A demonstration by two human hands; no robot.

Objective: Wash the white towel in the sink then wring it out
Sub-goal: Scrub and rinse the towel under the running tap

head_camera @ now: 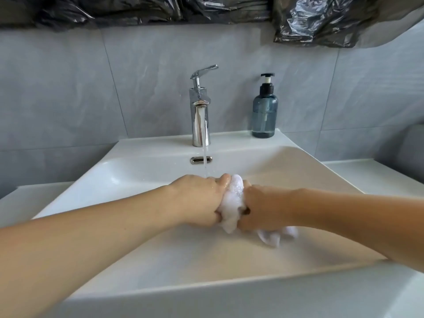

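The white towel (232, 203) is bunched and soapy, held over the middle of the white sink (142, 171). My left hand (199, 200) grips its left side and my right hand (261, 210) grips its right side, knuckles nearly touching. A loose end of the towel hangs out below my right hand. Water runs in a thin stream from the chrome faucet (200, 111) and lands just behind my left hand's fingers.
A blue pump soap bottle (264, 111) stands on the sink's back ledge, right of the faucet. The overflow slot (201, 160) sits below the faucet. Grey tiled wall behind; black plastic sheeting (321, 17) hangs along the top. White counter flanks the sink.
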